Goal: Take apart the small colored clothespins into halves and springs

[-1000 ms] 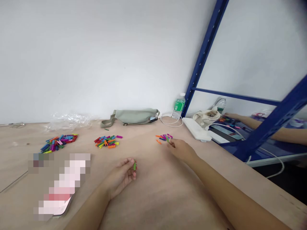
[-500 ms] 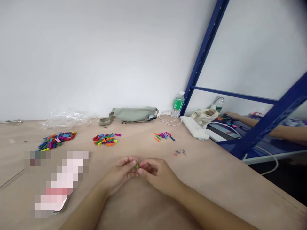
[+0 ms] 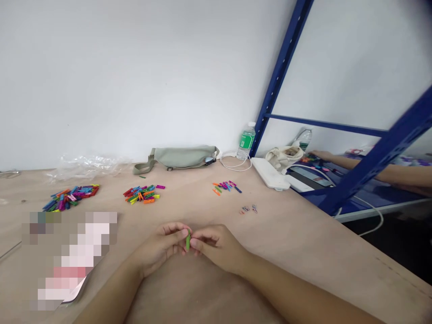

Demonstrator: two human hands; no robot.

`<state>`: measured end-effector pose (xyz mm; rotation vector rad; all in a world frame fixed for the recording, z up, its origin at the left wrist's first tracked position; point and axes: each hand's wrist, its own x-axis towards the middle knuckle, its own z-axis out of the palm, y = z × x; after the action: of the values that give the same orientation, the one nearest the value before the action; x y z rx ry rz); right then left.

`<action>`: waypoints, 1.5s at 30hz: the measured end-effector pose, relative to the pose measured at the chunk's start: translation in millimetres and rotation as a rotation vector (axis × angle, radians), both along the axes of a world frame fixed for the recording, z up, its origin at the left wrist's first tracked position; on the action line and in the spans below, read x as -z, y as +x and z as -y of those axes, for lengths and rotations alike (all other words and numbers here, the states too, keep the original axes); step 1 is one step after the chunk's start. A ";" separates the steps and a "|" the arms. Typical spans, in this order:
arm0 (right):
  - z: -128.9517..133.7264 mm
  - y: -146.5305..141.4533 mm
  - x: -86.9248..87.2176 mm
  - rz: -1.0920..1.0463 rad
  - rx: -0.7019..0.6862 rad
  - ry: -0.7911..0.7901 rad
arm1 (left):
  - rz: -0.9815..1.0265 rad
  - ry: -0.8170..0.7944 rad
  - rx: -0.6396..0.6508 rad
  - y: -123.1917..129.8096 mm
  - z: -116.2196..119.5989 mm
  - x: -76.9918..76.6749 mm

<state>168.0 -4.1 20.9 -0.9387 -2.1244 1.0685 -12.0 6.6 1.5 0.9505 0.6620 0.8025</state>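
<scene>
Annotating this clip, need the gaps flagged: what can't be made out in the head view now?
All head view:
1. Green piece: partly covered by fingers of the left hand and right hand; whether the right grips it is unclear.
2. Small bits beyond the hands: too small to identify.
3. Item at left: mostly pixelated.
4. Co-worker's arm: cut by right edge.

From where I stand, no lettering, number or brand can be made out with certainty. The bottle (image 3: 245, 145) at the far right of the table carries a green label (image 3: 247, 139) with pale printing, too small to decipher. On the near left, a flat object (image 3: 76, 291) lies mostly under pixel blocks, so any text there is hidden from inspection.
</scene>
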 end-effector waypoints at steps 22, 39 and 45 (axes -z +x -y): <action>-16.5 19.6 -7.1 0.323 0.291 0.391 | 0.113 -0.096 -0.033 -4.0 -1.1 -1.4; -70.3 115.6 -11.0 0.856 0.794 0.080 | 0.125 -0.150 -0.066 -5.2 -6.0 4.7; -59.3 94.5 -20.0 0.700 0.584 0.275 | 0.122 -0.141 -0.081 -3.5 -4.5 2.2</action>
<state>262.4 55.3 40.9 -1.8210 -2.1825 0.1455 -15.5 11.1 -0.8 0.7448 0.6451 0.8664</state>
